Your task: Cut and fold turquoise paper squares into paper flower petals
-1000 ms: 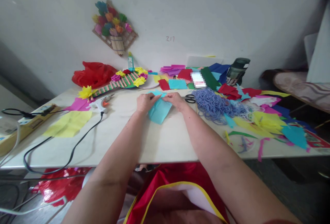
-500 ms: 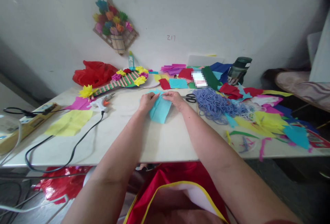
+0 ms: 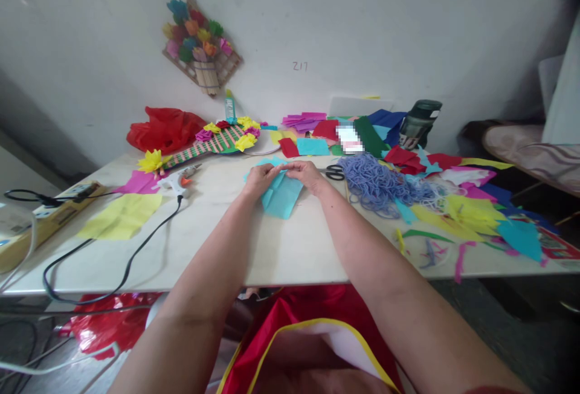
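Note:
A light-blue sheet of tissue paper (image 3: pixel 281 197) lies on the white table (image 3: pixel 281 249) in front of me. My left hand (image 3: pixel 259 177) pinches its far left edge. My right hand (image 3: pixel 308 174) pinches the far edge close beside it, the fingertips of both hands almost meeting. The far part of the sheet is hidden under my fingers. Black scissors (image 3: pixel 334 172) lie just right of my right hand.
A glue gun (image 3: pixel 181 179) with a black cord (image 3: pixel 113 261) lies to the left, near yellow paper (image 3: pixel 121 216) and a power strip (image 3: pixel 49 213). A purple yarn heap (image 3: pixel 380 181), coloured paper scraps (image 3: pixel 471 209), a dark bottle (image 3: pixel 419 122) and a flower craft (image 3: pixel 217 138) crowd the right and back.
My hands have drawn slightly closer together on the blue sheet's far edge, and the sheet has shifted a little under them. Everything else stays put.

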`<state>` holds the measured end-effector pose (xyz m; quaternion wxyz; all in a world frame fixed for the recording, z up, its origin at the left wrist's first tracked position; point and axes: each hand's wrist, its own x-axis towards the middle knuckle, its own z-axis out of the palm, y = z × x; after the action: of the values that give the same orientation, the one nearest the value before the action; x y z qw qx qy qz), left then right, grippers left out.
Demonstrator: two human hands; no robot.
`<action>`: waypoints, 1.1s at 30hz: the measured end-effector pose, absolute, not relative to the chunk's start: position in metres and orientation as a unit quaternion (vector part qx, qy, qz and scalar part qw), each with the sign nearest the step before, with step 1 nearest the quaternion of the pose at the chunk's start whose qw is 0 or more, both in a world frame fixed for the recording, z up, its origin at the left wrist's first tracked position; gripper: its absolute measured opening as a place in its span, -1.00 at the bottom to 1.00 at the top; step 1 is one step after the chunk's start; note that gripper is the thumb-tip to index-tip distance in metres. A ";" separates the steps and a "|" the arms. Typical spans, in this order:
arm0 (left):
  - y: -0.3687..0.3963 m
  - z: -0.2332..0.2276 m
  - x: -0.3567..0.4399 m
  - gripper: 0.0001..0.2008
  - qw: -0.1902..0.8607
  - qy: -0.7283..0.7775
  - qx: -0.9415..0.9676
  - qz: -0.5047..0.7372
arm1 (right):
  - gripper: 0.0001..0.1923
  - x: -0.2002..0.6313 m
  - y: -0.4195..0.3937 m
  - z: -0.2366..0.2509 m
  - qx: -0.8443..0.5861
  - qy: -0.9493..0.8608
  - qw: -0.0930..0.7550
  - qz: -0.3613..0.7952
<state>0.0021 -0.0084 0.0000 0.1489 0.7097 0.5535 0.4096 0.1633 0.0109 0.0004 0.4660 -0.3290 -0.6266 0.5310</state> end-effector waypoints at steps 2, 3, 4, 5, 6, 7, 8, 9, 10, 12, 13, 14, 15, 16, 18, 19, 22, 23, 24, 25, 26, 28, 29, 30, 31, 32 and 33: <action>-0.009 0.001 0.002 -0.52 0.154 0.553 0.709 0.411 | -0.74 0.163 0.012 0.000 -0.329 -0.631 0.466 0.526; -0.009 0.001 0.002 -0.52 0.157 0.552 0.707 0.412 | -0.73 0.163 0.012 -0.001 -0.329 -0.636 0.464 0.522; -0.010 0.001 0.002 -0.52 0.160 0.551 0.706 0.416 | -0.73 0.163 0.013 -0.001 -0.328 -0.643 0.461 0.516; -0.010 0.001 0.002 -0.51 0.164 0.549 0.703 0.420 | -0.73 0.162 0.013 -0.002 -0.327 -0.651 0.457 0.511; -0.010 0.002 0.002 -0.52 0.168 0.548 0.701 0.425 | -0.73 0.162 0.014 -0.002 -0.327 -0.659 0.454 0.503; -0.010 0.002 0.002 -0.52 0.173 0.546 0.698 0.429 | -0.73 0.162 0.014 -0.002 -0.329 -0.665 0.452 0.495; -0.010 0.002 0.002 -0.52 0.178 0.545 0.696 0.433 | -0.74 0.161 0.014 -0.002 -0.332 -0.671 0.452 0.486; -0.010 0.002 0.003 -0.52 0.184 0.544 0.693 0.436 | -0.74 0.161 0.015 -0.002 -0.335 -0.675 0.452 0.478; -0.011 0.003 0.003 -0.52 0.191 0.542 0.692 0.438 | -0.75 0.161 0.014 -0.002 -0.337 -0.678 0.453 0.471; -0.011 0.003 0.003 -0.52 0.206 0.538 0.689 0.439 | -0.76 0.160 0.014 -0.002 -0.336 -0.680 0.457 0.464; -0.012 0.003 0.003 -0.52 0.212 0.536 0.688 0.441 | -0.77 0.160 0.014 -0.002 -0.334 -0.681 0.458 0.464; -0.012 0.004 0.004 -0.52 0.217 0.534 0.687 0.442 | -0.78 0.160 0.013 -0.002 -0.331 -0.681 0.459 0.465; -0.013 0.004 0.004 -0.53 0.221 0.531 0.687 0.444 | -0.78 0.160 0.013 -0.002 -0.330 -0.681 0.460 0.466; -0.013 0.004 0.004 -0.53 0.224 0.527 0.688 0.446 | -0.78 0.160 0.013 -0.002 -0.330 -0.680 0.459 0.467; -0.014 0.004 0.003 -0.53 0.228 0.522 0.687 0.450 | -0.77 0.160 0.013 -0.003 -0.334 -0.677 0.457 0.471; -0.014 0.004 0.003 -0.53 0.228 0.521 0.687 0.452 | -0.77 0.160 0.012 -0.003 -0.335 -0.675 0.457 0.473; -0.014 0.004 0.003 -0.52 0.229 0.521 0.685 0.455 | -0.75 0.159 0.012 -0.002 -0.334 -0.672 0.457 0.477; -0.014 0.004 0.003 -0.51 0.230 0.523 0.683 0.455 | -0.74 0.159 0.011 -0.002 -0.334 -0.673 0.457 0.475; -0.014 0.004 0.003 -0.52 0.231 0.525 0.682 0.454 | -0.74 0.158 0.011 -0.001 -0.334 -0.675 0.457 0.473; -0.013 0.004 0.003 -0.52 0.233 0.529 0.679 0.453 | -0.74 0.158 0.011 0.000 -0.334 -0.678 0.457 0.469; -0.013 0.004 0.003 -0.52 0.235 0.532 0.675 0.453 | -0.74 0.157 0.010 0.000 -0.334 -0.681 0.457 0.464; -0.013 0.003 0.003 -0.52 0.240 0.537 0.667 0.457 | -0.76 0.157 0.009 0.002 -0.333 -0.690 0.454 0.456; -0.013 0.003 0.003 -0.53 0.243 0.537 0.664 0.460 | -0.77 0.157 0.009 0.002 -0.331 -0.694 0.450 0.453; -0.013 0.003 0.003 -0.53 0.247 0.536 0.661 0.464 | -0.77 0.156 0.009 0.002 -0.330 -0.698 0.448 0.452; -0.014 0.004 0.003 -0.53 0.251 0.534 0.659 0.466 | -0.78 0.156 0.008 0.002 -0.328 -0.699 0.447 0.451; -0.014 0.004 0.003 -0.53 0.256 0.532 0.658 0.468 | -0.79 0.156 0.008 0.002 -0.326 -0.699 0.448 0.452; -0.015 0.004 0.003 -0.53 0.261 0.529 0.657 0.469 | -0.80 0.156 0.008 0.002 -0.325 -0.698 0.450 0.453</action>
<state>0.0034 -0.0148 0.0044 0.2613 0.6567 0.5293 0.4694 0.1565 0.0083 0.0022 0.4499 -0.3251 -0.6979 0.4525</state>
